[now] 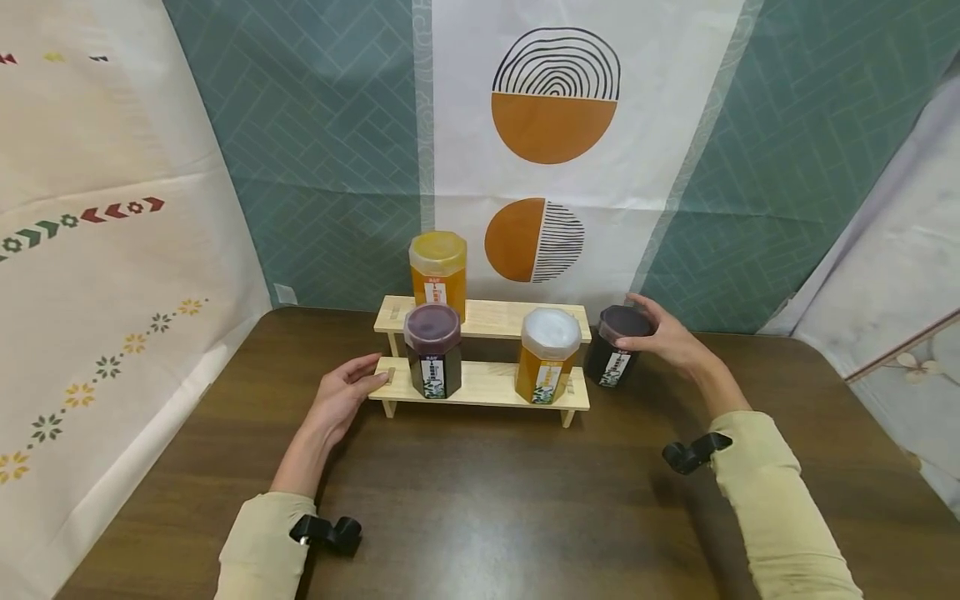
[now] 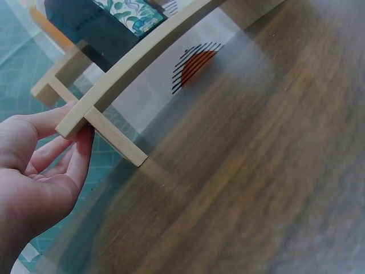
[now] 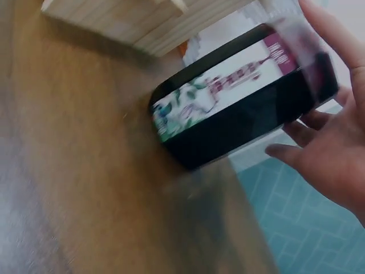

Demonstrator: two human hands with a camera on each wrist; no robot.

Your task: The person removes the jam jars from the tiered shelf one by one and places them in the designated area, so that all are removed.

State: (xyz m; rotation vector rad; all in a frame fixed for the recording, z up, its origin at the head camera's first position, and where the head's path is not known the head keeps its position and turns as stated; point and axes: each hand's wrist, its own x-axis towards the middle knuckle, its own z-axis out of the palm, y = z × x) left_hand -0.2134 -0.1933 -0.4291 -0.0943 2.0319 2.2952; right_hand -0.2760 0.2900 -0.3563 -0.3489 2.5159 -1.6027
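Observation:
My left hand [image 1: 345, 400] holds the left end of a two-tier light wooden rack [image 2: 125, 74], thumb at the top of the lower board and fingers beneath it. To the right of the rack, my right hand [image 1: 671, 337] grips a dark jar [image 3: 228, 97] around its lid, thumb on the near side. That jar has a white label with leaves and a purple band. On the lower board stand a purple-lidded dark jar [image 1: 433, 354] at the left and an amber jar [image 1: 547, 354] with a whitish lid at the right. A yellow-lidded orange jar [image 1: 438, 262] stands on the upper board's left part.
The rack stands on a dark brown wooden table [image 1: 480, 500], near its back edge. Behind hangs a green and white cloth [image 1: 337, 167] with orange half circles. A cream patterned cloth [image 1: 135, 275] borders the left side, and a pale cloth [image 1: 900, 275] the right.

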